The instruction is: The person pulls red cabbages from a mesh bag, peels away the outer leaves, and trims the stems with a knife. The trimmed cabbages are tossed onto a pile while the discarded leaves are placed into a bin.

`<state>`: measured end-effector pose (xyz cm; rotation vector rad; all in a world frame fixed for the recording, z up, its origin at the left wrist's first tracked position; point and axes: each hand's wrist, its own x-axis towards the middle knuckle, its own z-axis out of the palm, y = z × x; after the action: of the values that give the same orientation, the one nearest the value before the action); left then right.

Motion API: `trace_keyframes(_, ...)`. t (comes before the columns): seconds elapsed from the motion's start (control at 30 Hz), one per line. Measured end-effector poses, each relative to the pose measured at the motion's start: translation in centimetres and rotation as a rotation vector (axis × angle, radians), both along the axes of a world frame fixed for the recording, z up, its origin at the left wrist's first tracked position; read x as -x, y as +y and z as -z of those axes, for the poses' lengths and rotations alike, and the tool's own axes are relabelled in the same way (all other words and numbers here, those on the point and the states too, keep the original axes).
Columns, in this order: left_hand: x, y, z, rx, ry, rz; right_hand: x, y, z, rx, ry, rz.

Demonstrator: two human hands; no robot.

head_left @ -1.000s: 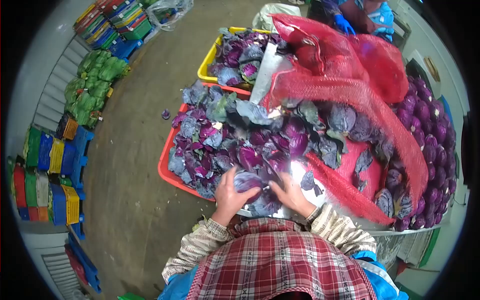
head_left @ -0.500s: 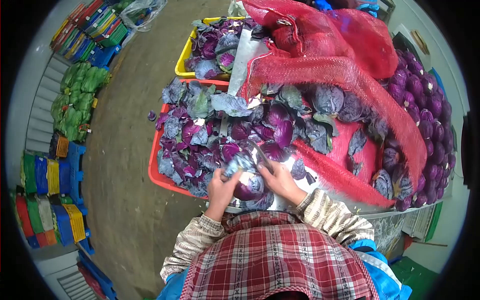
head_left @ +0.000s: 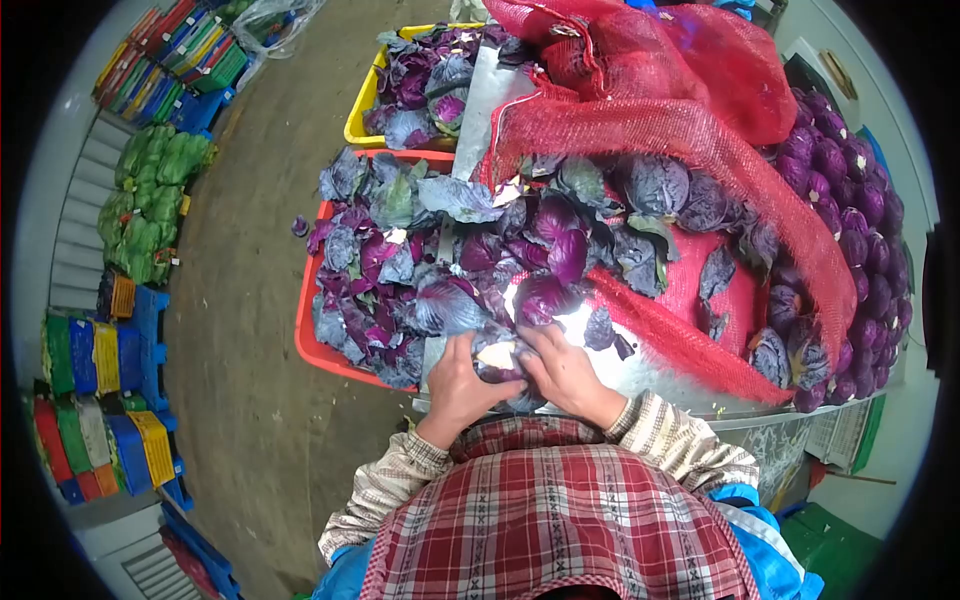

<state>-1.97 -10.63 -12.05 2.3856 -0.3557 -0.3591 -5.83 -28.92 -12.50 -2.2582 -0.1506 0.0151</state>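
Note:
A purple cabbage (head_left: 497,371) with a pale cut stem end lies at the near edge of the metal table (head_left: 640,362), close to my apron. My left hand (head_left: 462,385) is wrapped round its left side. On the right side, my right hand (head_left: 568,375) presses against the cabbage, fingers bent over its top; whether a knife is in it cannot be seen. Just beyond the hands lie loose purple leaves (head_left: 545,300). To the left, a red crate (head_left: 312,335) is heaped with trimmed leaves.
A yellow crate (head_left: 362,112) of leaves stands behind the red one. Red mesh sacking (head_left: 690,130) drapes over whole cabbages (head_left: 655,185). Peeled purple cabbages (head_left: 875,270) are piled at the far right. Green bundles (head_left: 150,200) and stacked crates (head_left: 100,350) line the left.
The leaf piece between my hands has gone from there, and a broad leaf now lies on the red crate's heap. Both hands have closed in on the cabbage. The knife is no longer visible.

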Motion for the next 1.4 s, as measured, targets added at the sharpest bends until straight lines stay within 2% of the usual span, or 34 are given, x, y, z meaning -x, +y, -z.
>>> trace_keyframes(0.07, 0.0, -0.6, -0.1, -0.031, -0.171, 0.011, 0.8, 0.0, -0.5, 0.08, 0.045, -0.019)
trace_keyframes(0.13, 0.2, -1.1, -0.3, -0.069, -0.153, 0.012, 0.8, 0.0, -0.9, 0.173, 0.068, -0.034)
trace_keyframes(0.37, 1.9, -2.0, 0.4, -0.122, -0.207, 0.019, 0.5, 1.0, 0.4, 0.22, 0.13, 0.069)
trace_keyframes(0.47, 1.8, -2.2, 0.7, -0.101, -0.219, -0.021, -1.3, 0.5, 0.5, 0.021, 0.187, 0.163)
trace_keyframes(0.6, 1.7, -2.7, 0.2, -0.132, -0.133, -0.046, -2.9, -0.2, 2.2, 0.083, 0.281, 0.146)
trace_keyframes(0.7, 2.0, -2.1, 0.6, -0.138, -0.25, -0.016, -4.6, -1.7, 2.6, 0.026, 0.175, 0.101)
trace_keyframes(0.73, 2.7, -1.0, 1.2, -0.064, -0.346, -0.017, -4.4, -2.9, 5.0, -0.085, 0.301, 0.103)
trace_keyframes(0.77, 2.9, -0.5, 1.9, 0.007, -0.436, -0.028, -4.2, -2.2, 3.9, -0.176, 0.291, 0.122)
trace_keyframes(0.87, 2.9, 0.9, 2.7, 0.118, -0.331, -0.098, -4.1, 0.2, 0.5, -0.235, 0.244, 0.094)
trace_keyframes(0.97, 3.6, 2.0, 3.5, 0.123, -0.328, -0.112, -4.4, 1.0, 1.9, -0.21, 0.117, 0.058)
trace_keyframes(1.0, 3.7, 2.1, 3.6, 0.12, -0.369, -0.095, -5.2, 1.2, 3.0, -0.268, -0.029, 0.183)
trace_keyframes(1.1, 4.0, 2.2, 4.3, 0.164, -0.37, -0.164, -10.7, -1.7, 5.5, -0.23, 0.112, 0.448)
trace_keyframes(1.13, 4.1, 2.4, 4.6, 0.122, -0.409, -0.185, -10.7, -1.8, 5.5, -0.084, 0.071, 0.384)
trace_keyframes(1.17, 4.1, 2.5, 4.0, 0.113, -0.408, -0.19, -10.3, -1.5, 3.0, 0.058, 0.038, 0.323)
trace_keyframes(1.2, 4.0, 2.1, 2.8, 0.101, -0.317, -0.235, -8.8, -0.6, 0.9, 0.01, -0.008, 0.267)
trace_keyframes(1.23, 3.8, 1.8, 2.1, 0.093, -0.223, -0.284, -7.1, -0.1, -1.2, -0.036, 0.082, 0.096)
trace_keyframes(1.27, 3.7, 1.8, 2.0, 0.056, -0.229, -0.244, -4.9, 0.9, -1.7, -0.047, 0.061, 0.004)
trace_keyframes(1.3, 3.4, 1.5, 1.6, 0.059, -0.225, -0.26, -3.0, 1.5, 0.4, -0.087, -0.034, -0.055)
trace_keyframes(1.37, 3.1, 0.9, 1.0, -0.065, -0.195, -0.185, -1.2, 2.2, -0.6, 0.067, -0.031, -0.001)
trace_keyframes(1.4, 3.0, 0.7, 1.4, -0.086, -0.268, -0.189, -1.3, 1.9, -0.3, 0.068, -0.023, -0.003)
